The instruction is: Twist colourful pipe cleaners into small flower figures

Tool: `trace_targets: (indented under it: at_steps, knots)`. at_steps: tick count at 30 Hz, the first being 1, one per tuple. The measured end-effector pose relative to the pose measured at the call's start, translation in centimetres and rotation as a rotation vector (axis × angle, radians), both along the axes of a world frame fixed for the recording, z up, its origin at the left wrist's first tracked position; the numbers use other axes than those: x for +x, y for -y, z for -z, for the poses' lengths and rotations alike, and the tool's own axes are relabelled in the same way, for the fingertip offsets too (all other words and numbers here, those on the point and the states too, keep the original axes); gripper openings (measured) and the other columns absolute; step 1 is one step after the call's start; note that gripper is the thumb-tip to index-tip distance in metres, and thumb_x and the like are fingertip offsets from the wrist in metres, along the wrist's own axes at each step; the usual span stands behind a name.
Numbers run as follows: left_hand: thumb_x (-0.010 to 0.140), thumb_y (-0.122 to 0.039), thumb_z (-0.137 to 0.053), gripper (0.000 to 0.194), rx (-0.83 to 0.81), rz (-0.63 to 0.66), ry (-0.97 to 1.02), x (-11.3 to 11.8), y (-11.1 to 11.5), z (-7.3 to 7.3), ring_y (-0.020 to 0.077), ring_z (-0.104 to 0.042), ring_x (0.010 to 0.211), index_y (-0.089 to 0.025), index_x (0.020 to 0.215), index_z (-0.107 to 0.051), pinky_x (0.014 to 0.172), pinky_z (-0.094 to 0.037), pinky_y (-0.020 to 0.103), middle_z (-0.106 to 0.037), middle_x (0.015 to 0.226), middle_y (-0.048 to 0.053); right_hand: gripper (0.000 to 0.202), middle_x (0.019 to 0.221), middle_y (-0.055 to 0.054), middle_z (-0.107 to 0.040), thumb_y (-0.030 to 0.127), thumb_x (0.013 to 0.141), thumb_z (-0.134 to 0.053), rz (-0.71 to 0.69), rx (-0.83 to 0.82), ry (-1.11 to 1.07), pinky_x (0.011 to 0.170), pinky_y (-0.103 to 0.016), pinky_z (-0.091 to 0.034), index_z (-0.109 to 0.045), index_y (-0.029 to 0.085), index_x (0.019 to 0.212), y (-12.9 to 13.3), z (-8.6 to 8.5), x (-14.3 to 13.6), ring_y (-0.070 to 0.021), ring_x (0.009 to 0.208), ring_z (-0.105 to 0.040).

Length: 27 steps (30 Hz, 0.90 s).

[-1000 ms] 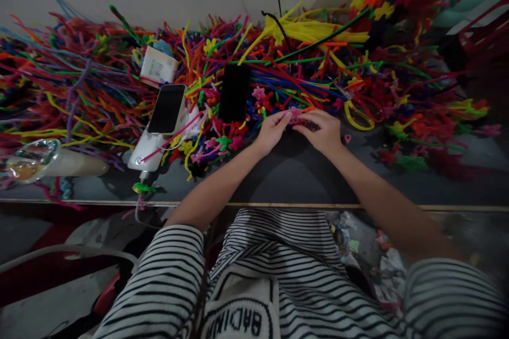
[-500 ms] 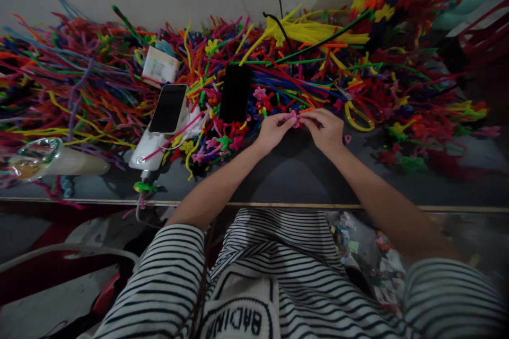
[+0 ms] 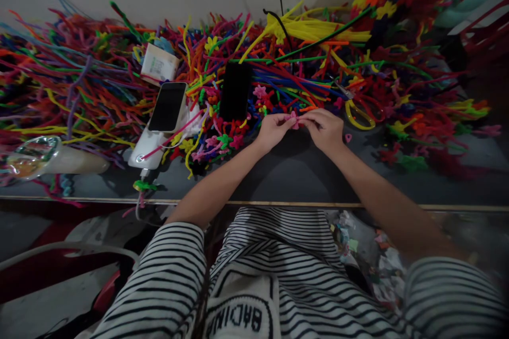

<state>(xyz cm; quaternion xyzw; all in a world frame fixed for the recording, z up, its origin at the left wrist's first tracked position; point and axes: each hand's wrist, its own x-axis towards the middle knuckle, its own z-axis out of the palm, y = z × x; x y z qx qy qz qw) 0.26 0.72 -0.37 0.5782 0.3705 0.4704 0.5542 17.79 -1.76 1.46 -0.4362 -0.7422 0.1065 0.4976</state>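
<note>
A small pink fuzzy piece (image 3: 295, 120) is pinched between my two hands above the dark table (image 3: 286, 180). My left hand (image 3: 273, 131) grips its left side with thumb and fingertips. On its right side, the fingers of my right hand (image 3: 323, 128) are closed on it too. A tiny pink loop (image 3: 348, 137) lies on the table just right of my right hand. Beyond the hands spreads a heap of colourful fuzzy stems (image 3: 294, 85). Yellow-handled scissors (image 3: 360, 116) rest at the heap's edge to the right.
A black phone (image 3: 236, 91) lies on the heap. Left of it are a second phone (image 3: 168, 107), a white power bank (image 3: 147, 149) with a cable, a small white box (image 3: 159, 64) and a lidded cup (image 3: 79, 160). Yellow stems (image 3: 314, 30) lie behind.
The pink piece looks slightly turned between my fingertips, its petals less spread out. Both hands stay in nearly the same place.
</note>
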Motion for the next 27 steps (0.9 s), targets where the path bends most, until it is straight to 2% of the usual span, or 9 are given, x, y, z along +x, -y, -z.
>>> trace_targets:
  at_steps: [9,14,17,21,24,27]
  knots:
    - [0.074,-0.062,-0.076,0.045,0.008,-0.004,-0.014,0.03,0.08,-0.17,0.0119,-0.064,0.069,-0.017,0.07,-0.074,0.075,-0.051,0.026,-0.074,0.072,0.003,0.026,0.086,-0.004,-0.076,0.042,0.096,-0.059,-0.005,0.008,0.011,0.079,-0.035,-0.058,-0.073,0.025,0.082,-0.08,0.01,-0.01,-0.0205,0.085,-0.072]
    - [0.077,-0.058,-0.075,0.042,0.004,-0.025,-0.018,0.06,0.2,-0.41,0.0115,-0.064,0.07,-0.016,0.071,-0.075,0.075,-0.05,0.025,-0.074,0.074,0.003,0.029,0.084,-0.005,-0.076,0.046,0.095,-0.06,0.025,-0.01,-0.015,0.074,-0.034,-0.057,-0.073,0.024,0.081,-0.04,-0.08,-0.18,-0.0199,0.081,-0.071]
    - [0.08,-0.056,-0.074,0.04,-0.02,-0.059,-0.007,0.08,0.1,-0.41,0.0115,-0.063,0.072,-0.017,0.076,-0.077,0.074,-0.05,0.025,-0.074,0.077,0.003,0.027,0.085,-0.004,-0.075,0.051,0.089,-0.067,0.072,-0.025,-0.068,0.065,-0.032,-0.056,-0.076,0.025,0.092,0.03,0.02,-0.23,-0.0186,0.072,-0.069]
    - [0.082,-0.052,-0.074,0.035,-0.068,-0.09,0.039,0.19,-0.13,-0.23,0.0111,-0.063,0.074,-0.018,0.078,-0.077,0.075,-0.049,0.025,-0.074,0.078,0.001,0.048,0.089,-0.004,-0.075,0.055,0.075,-0.081,0.072,-0.04,-0.048,0.062,-0.031,-0.055,-0.073,0.027,0.113,0.13,0.44,-0.16,-0.0178,0.068,-0.067]
    - [0.084,-0.049,-0.073,0.031,-0.103,-0.051,0.094,0.3,-0.1,-0.24,0.0103,-0.062,0.073,-0.018,0.08,-0.077,0.074,-0.048,0.024,-0.073,0.077,0.001,0.035,0.089,-0.004,-0.075,0.049,0.08,-0.079,0.079,-0.018,-0.024,0.069,-0.032,-0.057,-0.075,0.027,0.107,0.1,0.63,-0.12,-0.0188,0.075,-0.069]
    - [0.083,-0.043,-0.076,0.025,-0.116,-0.004,0.101,0.28,0.05,-0.41,0.0091,-0.061,0.071,-0.019,0.081,-0.077,0.071,-0.048,0.023,-0.072,0.077,0.0,0.023,0.086,-0.003,-0.075,0.044,0.084,-0.075,0.116,-0.004,-0.022,0.068,-0.032,-0.057,-0.076,0.026,0.099,0.01,0.56,-0.09,-0.0183,0.073,-0.069]
